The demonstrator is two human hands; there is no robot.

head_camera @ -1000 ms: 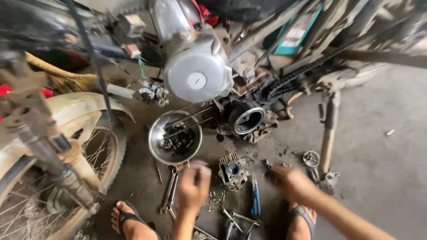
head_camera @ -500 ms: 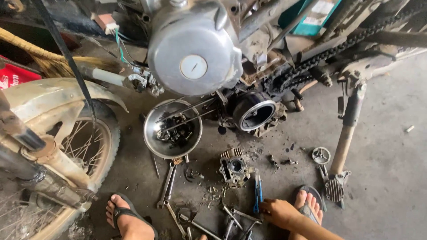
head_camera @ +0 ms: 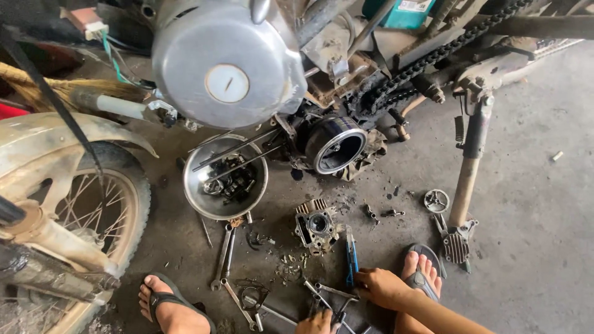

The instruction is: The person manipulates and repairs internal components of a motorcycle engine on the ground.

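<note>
Your right hand (head_camera: 380, 287) curls loosely beside the cylinder head (head_camera: 316, 226), tools crowding it; left hand (head_camera: 317, 323) dropped lower, fingers unclear.

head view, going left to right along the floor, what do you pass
spoked wheel → metal bowl of parts → cylinder head → blue-handled tool → small round part → kickstand

Bare hands (head_camera: 380, 287), bare forearms without sleeves, feet in dark flip-flop sandals (head_camera: 426, 272).
</note>
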